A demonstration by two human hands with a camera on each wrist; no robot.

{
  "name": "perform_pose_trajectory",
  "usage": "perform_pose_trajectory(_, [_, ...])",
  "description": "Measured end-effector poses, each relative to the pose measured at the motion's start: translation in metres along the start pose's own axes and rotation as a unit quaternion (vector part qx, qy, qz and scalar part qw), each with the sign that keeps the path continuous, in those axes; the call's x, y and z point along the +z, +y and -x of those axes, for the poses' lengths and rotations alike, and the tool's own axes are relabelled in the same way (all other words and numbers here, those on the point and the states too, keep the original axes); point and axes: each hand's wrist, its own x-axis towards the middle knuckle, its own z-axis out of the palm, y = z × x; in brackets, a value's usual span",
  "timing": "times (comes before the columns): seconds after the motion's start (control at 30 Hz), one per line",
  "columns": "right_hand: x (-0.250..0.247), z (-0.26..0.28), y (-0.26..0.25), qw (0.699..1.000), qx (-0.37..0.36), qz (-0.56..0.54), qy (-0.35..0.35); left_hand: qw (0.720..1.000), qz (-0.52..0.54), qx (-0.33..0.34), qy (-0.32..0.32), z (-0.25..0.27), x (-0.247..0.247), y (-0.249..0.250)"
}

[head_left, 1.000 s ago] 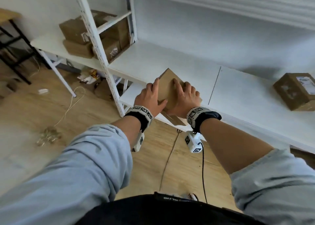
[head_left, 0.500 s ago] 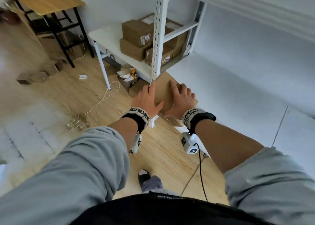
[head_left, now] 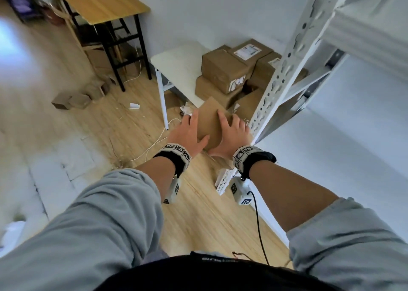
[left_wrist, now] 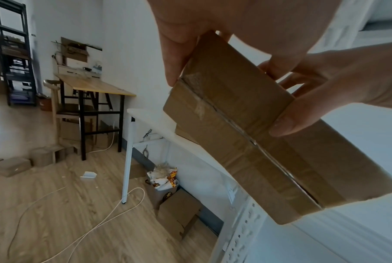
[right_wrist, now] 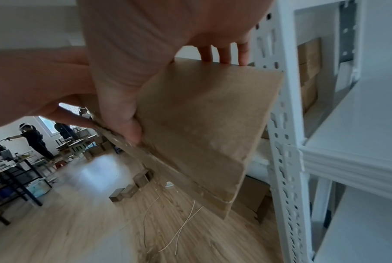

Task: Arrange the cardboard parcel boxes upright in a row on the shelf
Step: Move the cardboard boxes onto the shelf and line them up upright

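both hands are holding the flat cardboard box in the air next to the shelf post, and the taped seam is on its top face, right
Not quite. The taped seam runs along the cardboard box's underside, as the left wrist view shows. Both the left hand and right hand do hold it beside the shelf post.

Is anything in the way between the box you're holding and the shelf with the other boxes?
Yes. The white upright post of the rack stands just right of the held box, which both the left hand and right hand grip. The stacked boxes already fill the near part of that shelf.
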Motion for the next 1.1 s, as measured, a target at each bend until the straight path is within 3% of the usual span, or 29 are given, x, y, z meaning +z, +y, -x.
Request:
perform_pose_trajectory(0.23, [-0.01, -0.112, -0.045, 0.998, 0.052, 0.016, 0.02, 0.998, 0.018, 0.064, -0.011, -0.12, -0.02, -0.063])
perform_pose_trajectory(0.4, [-0.047, -0.182, -0.053, 0.994, 0.1, 0.029, 0.044, 0.992, 0.019, 0.124, -0.011, -0.213, -0.043, -0.077])
perform_pose_trajectory(0.6, [-0.099, -0.256, -0.019, 0.985, 0.144, 0.05, 0.08, 0.983, 0.048, 0.175, 0.019, -0.314, -0.057, -0.043])
perform_pose_trajectory(0.8, [-0.141, -0.338, 0.04, 0.977, 0.156, 0.089, 0.118, 0.98, 0.09, 0.173, 0.025, -0.41, -0.057, 0.01])
perform_pose_trajectory(0.97, [-0.169, -0.396, 0.082, 0.978, 0.166, 0.092, 0.087, 0.983, 0.128, 0.133, 0.004, -0.479, -0.054, 0.055])
perform_pose_trajectory(1.1, [-0.156, -0.427, 0.12, 0.98, 0.177, 0.077, 0.043, 0.982, 0.131, 0.135, -0.029, -0.52, -0.028, 0.072])
